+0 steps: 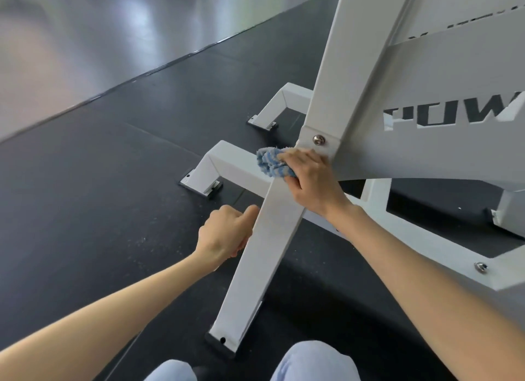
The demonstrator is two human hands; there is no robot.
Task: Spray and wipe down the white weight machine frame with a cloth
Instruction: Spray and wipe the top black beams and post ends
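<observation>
The white weight machine frame [369, 68] is standing on the black rubber floor [113, 181], rising ahead of the person and to their right. Its sloping upright is coming down to a bolted joint. From that joint a floor bar [255, 267] is running back toward the person's knees [315, 360] (its long axis is lying almost along the line of reach) and ending in a black foot cap [220, 343] just ahead of them.

The hands are working apart, both on this bar. The right hand [309, 181] is reaching farther, clamping a bunched blue-and-white cloth [271, 163] and pressing it where the bar's far end meets the joint, just below the bolt [318, 139]. The left hand [224, 233] is sitting nearer the body at about mid-length, curling against the bar's left edge with the thumb touching it, apparently bracing.

Since the cloth is at the far end and the bar is pointing home, the likely stroke is a pull along the top face toward the knees. The left hand is lying beside that path, not on it. No spray bottle is showing.
</observation>
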